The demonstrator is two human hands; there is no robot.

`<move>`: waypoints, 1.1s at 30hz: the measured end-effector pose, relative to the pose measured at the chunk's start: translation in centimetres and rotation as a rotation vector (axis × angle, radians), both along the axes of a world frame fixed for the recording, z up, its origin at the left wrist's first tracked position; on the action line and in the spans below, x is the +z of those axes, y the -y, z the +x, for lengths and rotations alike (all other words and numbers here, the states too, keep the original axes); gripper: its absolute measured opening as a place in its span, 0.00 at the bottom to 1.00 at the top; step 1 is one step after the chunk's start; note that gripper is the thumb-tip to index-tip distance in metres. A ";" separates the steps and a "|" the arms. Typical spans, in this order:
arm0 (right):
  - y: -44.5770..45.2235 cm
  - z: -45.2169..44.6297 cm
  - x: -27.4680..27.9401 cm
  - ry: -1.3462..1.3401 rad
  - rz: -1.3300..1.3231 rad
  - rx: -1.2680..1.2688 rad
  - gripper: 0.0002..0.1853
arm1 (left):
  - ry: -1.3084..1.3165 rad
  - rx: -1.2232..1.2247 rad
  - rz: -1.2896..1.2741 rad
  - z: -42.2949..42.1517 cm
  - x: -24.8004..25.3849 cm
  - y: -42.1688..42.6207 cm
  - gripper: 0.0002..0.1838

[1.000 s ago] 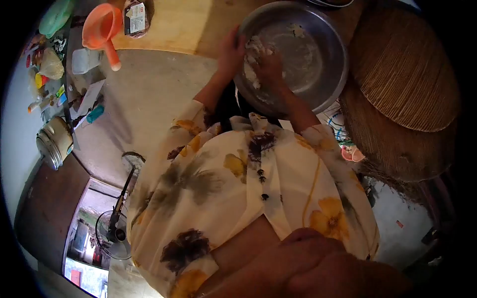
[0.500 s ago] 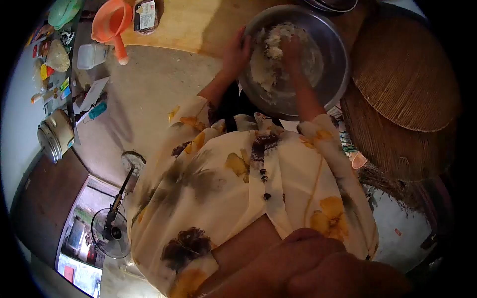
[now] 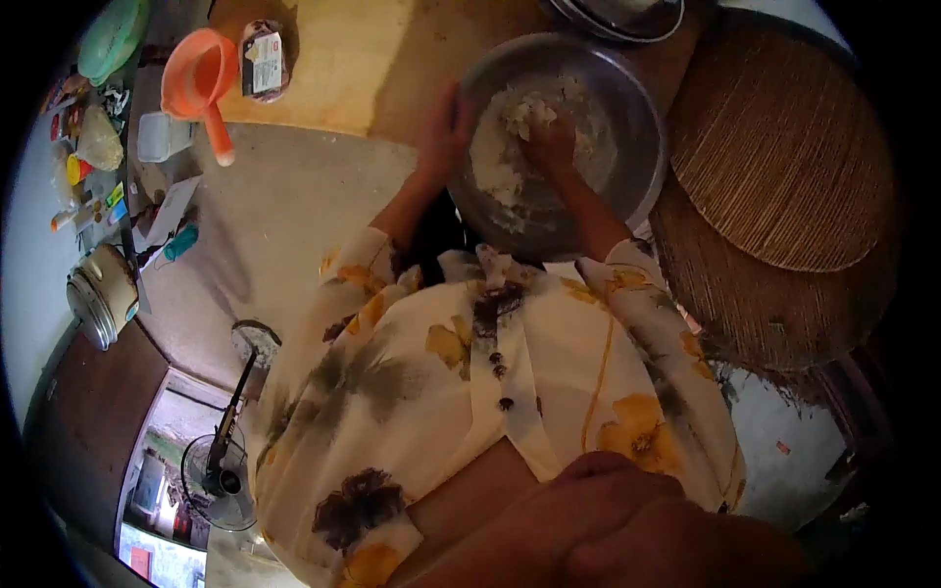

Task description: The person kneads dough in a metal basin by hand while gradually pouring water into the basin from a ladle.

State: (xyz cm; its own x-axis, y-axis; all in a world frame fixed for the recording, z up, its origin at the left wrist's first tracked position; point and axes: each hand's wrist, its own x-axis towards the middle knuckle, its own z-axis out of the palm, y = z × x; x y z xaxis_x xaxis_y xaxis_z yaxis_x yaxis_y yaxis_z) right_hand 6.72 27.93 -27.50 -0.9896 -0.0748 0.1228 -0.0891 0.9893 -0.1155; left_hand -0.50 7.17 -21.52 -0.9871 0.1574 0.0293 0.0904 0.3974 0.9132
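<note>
A wide metal basin (image 3: 635, 147) holds pale, crumbly dough (image 3: 497, 176), part of it loose flour spread over the bottom and up the side. My left hand (image 3: 446, 137) grips the basin's left rim. Inside the basin, my right hand (image 3: 551, 145) is closed on a lump of dough, its fingertips partly buried and hidden in it.
Two round woven trays (image 3: 784, 147) overlap to the right of the basin. Behind it stands another metal pot (image 3: 627, 22). A wooden board (image 3: 333, 69) bears a labelled package (image 3: 265, 64); an orange ladle (image 3: 201, 78) lies beside it. A fan (image 3: 218, 475) stands lower left.
The whole view has shifted, so the basin sits slightly lower and more to the left. My right hand has curled more tightly into the dough; my left hand stays at the rim.
</note>
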 end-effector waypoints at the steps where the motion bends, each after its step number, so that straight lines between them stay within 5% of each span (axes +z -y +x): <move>1: -0.2 -0.8 -0.6 0.020 -0.037 -0.076 0.28 | -0.014 0.005 0.003 -0.3 -0.3 -0.1 0.19; 3: -0.6 -2.3 -2.2 0.039 -0.074 -0.150 0.28 | -0.092 0.019 -0.011 0.0 -0.9 0.2 0.18; 6: -1.6 -2.1 -2.4 0.418 -0.106 -0.294 0.36 | -0.055 -0.002 0.020 0.3 -1.3 0.4 0.18; 9: -3.5 -3.1 0.6 0.509 -0.381 -0.546 0.39 | -0.084 0.026 -0.003 0.2 -3.1 0.4 0.19; 12: -7.1 -0.6 -0.7 0.043 -0.231 -0.312 0.27 | 0.054 -0.019 0.116 -0.2 0.4 0.4 0.19; 17: 0.9 -7.5 6.9 0.514 -0.019 -0.410 0.27 | 0.028 -0.004 0.018 0.1 -0.3 0.2 0.19; 21: 4.4 -3.0 1.7 0.236 0.096 0.067 0.22 | 0.017 -0.040 -0.112 -0.3 -0.4 0.4 0.20; 24: 4.5 0.8 1.4 0.190 0.060 0.169 0.21 | -0.177 0.009 -0.053 -0.4 -1.1 0.3 0.19; 26: 2.7 3.1 3.2 0.573 -0.258 0.096 0.25 | -0.042 -0.001 -0.042 -0.3 0.3 0.2 0.19; 27: 3.3 4.0 4.5 0.571 -0.255 0.103 0.25 | 0.093 -0.006 -0.031 -0.5 0.8 0.2 0.18; 29: 4.5 5.6 6.5 0.990 -0.266 -0.145 0.28 | -0.032 0.011 0.013 -0.5 -1.0 -0.1 0.18; 31: 6.4 5.5 3.2 0.747 -0.509 -0.207 0.29 | -0.162 0.028 0.060 -0.8 -1.5 -0.2 0.17; 33: 7.1 3.5 0.4 0.496 -0.749 -0.260 0.29 | 0.087 -0.057 -0.005 -0.8 -0.4 0.2 0.17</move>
